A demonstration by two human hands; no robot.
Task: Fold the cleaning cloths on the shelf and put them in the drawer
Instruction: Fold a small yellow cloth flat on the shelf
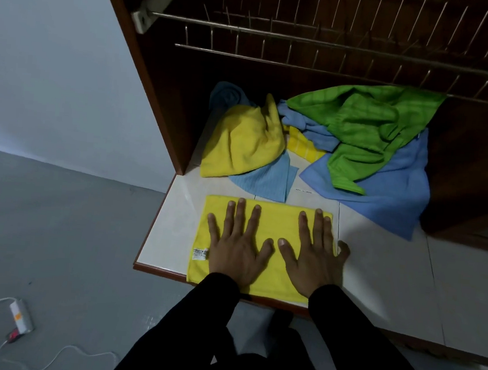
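Observation:
A yellow cloth [275, 217] lies flat and folded into a rectangle at the front edge of the white tiled shelf [383, 265]. My left hand [239, 243] presses on its left half with fingers spread and straight. My right hand [314, 256] presses on its right half, the little finger past the cloth's right edge. Behind lies a heap of unfolded cloths: a crumpled yellow cloth [243, 143], a small blue cloth [266, 181], a green cloth [363, 127] draped over a large blue cloth [384, 191], and a striped yellow cloth [302, 147]. No drawer is in view.
A metal wire dish rack [323, 41] hangs above the shelf inside a dark wooden cabinet [162, 89]. To the left is grey floor with a white power strip [20, 315] and its cable. The shelf's right part is bare tile.

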